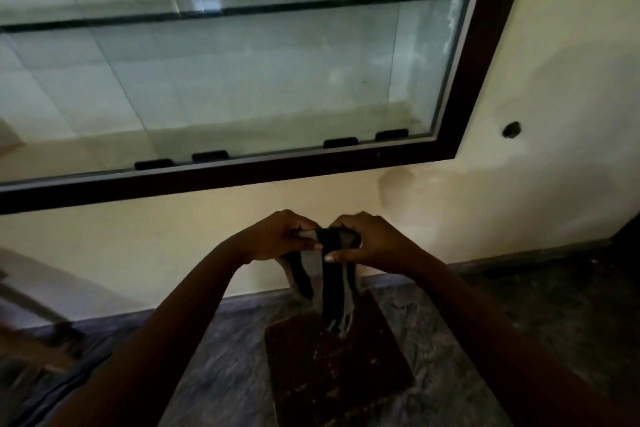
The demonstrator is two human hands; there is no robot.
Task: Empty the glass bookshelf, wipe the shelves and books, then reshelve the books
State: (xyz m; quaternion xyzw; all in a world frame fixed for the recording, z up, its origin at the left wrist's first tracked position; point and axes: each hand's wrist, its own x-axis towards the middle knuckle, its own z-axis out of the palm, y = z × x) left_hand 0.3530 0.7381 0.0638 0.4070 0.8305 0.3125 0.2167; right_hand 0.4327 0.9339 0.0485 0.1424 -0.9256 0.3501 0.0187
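Glass is the main worry: the bookshelf (242,180), set into the yellow wall above the hands, stands bare of books (none show anywhere in view, and the blurred shapes at far left are too smeared to name). Its sliding panes (277,87) are apparently drawn across the front. A hard push while wiping could rattle a pane in its bottom track or put weight on the thin glass shelf (242,10), whose dark edge crosses the upper part of the cabinet; such a shelf would probably not forgive pressure near its middle. On the floor below lies a dark brown mat (332,374), and a step back onto its edge could slip on the polished stone. The striped black-and-grey cloth (332,274) hangs bunched between both hands, its tail dangling over the mat; a loose tail may drag grit onto the glass and streak it. Left hand (277,236) and right hand (367,239) sit close together, each with fingers curled round the cloth's top, seemingly folding or wringing it.
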